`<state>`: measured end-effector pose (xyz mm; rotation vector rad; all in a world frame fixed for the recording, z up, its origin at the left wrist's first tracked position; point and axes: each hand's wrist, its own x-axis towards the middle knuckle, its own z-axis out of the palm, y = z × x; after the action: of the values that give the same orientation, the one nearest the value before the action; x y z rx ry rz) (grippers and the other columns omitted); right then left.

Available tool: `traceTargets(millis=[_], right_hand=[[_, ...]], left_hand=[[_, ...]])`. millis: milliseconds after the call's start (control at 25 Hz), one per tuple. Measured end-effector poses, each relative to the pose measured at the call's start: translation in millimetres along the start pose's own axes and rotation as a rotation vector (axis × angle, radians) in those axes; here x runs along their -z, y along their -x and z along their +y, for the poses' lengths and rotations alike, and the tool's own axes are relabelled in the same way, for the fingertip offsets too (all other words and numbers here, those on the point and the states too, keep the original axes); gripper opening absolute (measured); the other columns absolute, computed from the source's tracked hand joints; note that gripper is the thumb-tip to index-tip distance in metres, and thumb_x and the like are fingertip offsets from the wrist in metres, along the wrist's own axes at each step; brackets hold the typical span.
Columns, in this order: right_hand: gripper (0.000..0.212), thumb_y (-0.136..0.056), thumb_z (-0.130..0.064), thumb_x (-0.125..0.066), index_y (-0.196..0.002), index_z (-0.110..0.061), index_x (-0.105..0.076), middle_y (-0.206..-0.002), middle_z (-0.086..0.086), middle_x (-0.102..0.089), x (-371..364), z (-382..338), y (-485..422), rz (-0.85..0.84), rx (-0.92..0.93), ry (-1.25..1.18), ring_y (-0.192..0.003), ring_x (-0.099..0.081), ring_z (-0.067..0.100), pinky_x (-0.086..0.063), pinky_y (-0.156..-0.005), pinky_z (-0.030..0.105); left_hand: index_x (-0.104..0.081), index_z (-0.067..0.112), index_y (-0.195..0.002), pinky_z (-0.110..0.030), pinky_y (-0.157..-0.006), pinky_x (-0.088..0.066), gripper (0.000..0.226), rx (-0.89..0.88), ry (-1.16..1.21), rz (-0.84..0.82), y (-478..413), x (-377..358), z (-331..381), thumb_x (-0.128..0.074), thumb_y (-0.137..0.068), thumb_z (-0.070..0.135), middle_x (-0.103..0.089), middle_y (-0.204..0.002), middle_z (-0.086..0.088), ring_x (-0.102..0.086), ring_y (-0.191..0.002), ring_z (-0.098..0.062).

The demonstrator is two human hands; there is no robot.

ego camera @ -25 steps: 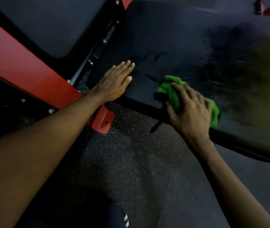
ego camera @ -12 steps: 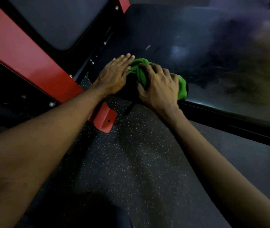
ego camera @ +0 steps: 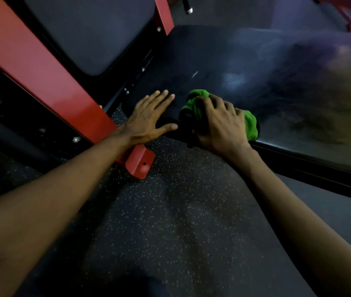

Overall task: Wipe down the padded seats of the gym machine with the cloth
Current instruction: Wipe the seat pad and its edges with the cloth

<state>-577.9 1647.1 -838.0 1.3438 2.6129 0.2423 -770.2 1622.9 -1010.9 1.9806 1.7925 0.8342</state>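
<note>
The left hand (ego camera: 148, 121) lies flat, fingers spread, on the seat's (ego camera: 213, 61) near corner. The right hand (ego camera: 221, 125) curls over the bunched cloth (ego camera: 250, 123), pressing it down at the seat's near edge. From there a pull toward the body could drag the cloth onto the floor (ego camera: 170, 221), and the left hand blocks leftward strokes, with the red frame (ego camera: 52, 82) and a second pad (ego camera: 88, 35) beyond.

The left hand (ego camera: 148, 121) lies flat, fingers straight, just beside the cloth (ego camera: 250, 124); the right hand (ego camera: 221, 125) grips it, both arms outstretched.
</note>
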Motion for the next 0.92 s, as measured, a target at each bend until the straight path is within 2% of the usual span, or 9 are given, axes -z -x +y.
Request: traceTargets(millis=[120,200,320,400,480,560,640,720,920], right_hand=[[0.049,-0.082,-0.028,-0.072,-0.129,-0.023,-0.058,-0.119,0.003,-0.068,33.9,22.3,-11.9,0.094,-0.114,-0.557,-0.107,-0.064,0.021,-0.050,-0.093,0.032],[0.030,-0.081,-0.020,-0.071,-0.111,-0.023,-0.068,-0.098,-0.002,-0.073,47.4,36.2,-26.4,0.172,-0.229,-0.991,-0.090,-0.069,0.014,-0.058,-0.084,0.031],[0.011,-0.089,-0.008,-0.063,-0.098,-0.013,-0.067,-0.079,0.003,-0.071,39.5,40.5,-38.4,-0.002,-0.432,-1.351,-0.070,-0.070,0.012,-0.056,-0.067,0.030],[0.028,-0.086,-0.019,-0.070,-0.114,-0.014,-0.067,-0.096,0.005,-0.073,27.7,47.1,-36.2,0.004,-0.442,-1.087,-0.084,-0.072,0.015,-0.056,-0.078,0.035],[0.057,-0.081,-0.025,-0.072,-0.136,-0.026,-0.057,-0.134,0.007,-0.057,31.5,59.0,-34.0,0.139,-0.275,-0.509,-0.120,-0.058,0.024,-0.044,-0.102,0.041],[0.057,-0.081,-0.014,-0.068,-0.135,-0.027,-0.060,-0.139,0.008,-0.053,46.5,58.4,-31.6,0.200,-0.023,-0.217,-0.125,-0.053,0.030,-0.038,-0.099,0.037],[0.052,-0.081,-0.011,-0.064,-0.130,-0.026,-0.066,-0.130,0.008,-0.064,44.4,48.9,-27.5,0.060,0.084,-0.224,-0.113,-0.064,0.036,-0.048,-0.092,0.041],[0.048,-0.088,-0.028,-0.059,-0.136,-0.027,-0.062,-0.138,0.006,-0.060,24.4,42.9,-20.3,0.057,0.043,-0.179,-0.116,-0.061,0.037,-0.050,-0.094,0.046],[0.068,-0.087,-0.076,-0.047,-0.140,-0.035,-0.058,-0.164,0.005,-0.030,8.4,45.4,-16.5,-0.017,0.008,0.000,-0.149,-0.026,0.034,-0.025,-0.116,0.052]], left_hand=[[-0.012,0.027,-0.163,-0.042,-0.125,-0.006,0.102,-0.040,-0.033,0.015,0.9,-3.5,-6.6,-0.041,-0.083,0.085,-0.012,-0.170,-0.001,-0.007,-0.157,-0.020],[-0.017,0.027,-0.162,-0.043,-0.125,-0.009,0.099,-0.020,-0.016,0.069,0.6,-6.9,-6.1,-0.043,-0.084,0.082,-0.016,-0.169,0.000,-0.010,-0.156,-0.020],[-0.021,0.027,-0.162,-0.041,-0.124,-0.008,0.096,-0.012,0.011,0.106,0.6,-9.7,-4.6,-0.045,-0.085,0.079,-0.019,-0.169,0.000,-0.013,-0.156,-0.021],[-0.022,0.027,-0.162,-0.041,-0.124,-0.009,0.096,-0.020,0.017,0.112,0.3,-10.2,-4.8,-0.046,-0.085,0.079,-0.020,-0.168,0.000,-0.014,-0.156,-0.021],[-0.022,0.027,-0.162,-0.042,-0.124,-0.010,0.096,-0.019,0.015,0.117,0.1,-10.2,-5.5,-0.046,-0.085,0.079,-0.021,-0.168,0.000,-0.014,-0.156,-0.021],[-0.023,0.026,-0.161,-0.042,-0.124,-0.011,0.096,-0.020,0.013,0.126,-0.3,-10.7,-5.3,-0.047,-0.085,0.079,-0.022,-0.168,-0.001,-0.016,-0.155,-0.021],[-0.024,0.026,-0.161,-0.043,-0.124,-0.012,0.096,-0.021,0.015,0.135,0.7,-10.9,-4.8,-0.047,-0.085,0.079,-0.023,-0.168,-0.002,-0.017,-0.155,-0.022],[-0.024,0.025,-0.161,-0.042,-0.124,-0.011,0.095,-0.024,0.028,0.132,1.3,-10.4,-4.1,-0.046,-0.086,0.078,-0.022,-0.168,-0.002,-0.016,-0.155,-0.023],[-0.025,0.026,-0.161,-0.045,-0.125,-0.012,0.092,0.003,0.033,0.153,1.8,-11.6,0.2,-0.041,-0.087,0.078,-0.023,-0.168,-0.002,-0.017,-0.155,-0.022]])
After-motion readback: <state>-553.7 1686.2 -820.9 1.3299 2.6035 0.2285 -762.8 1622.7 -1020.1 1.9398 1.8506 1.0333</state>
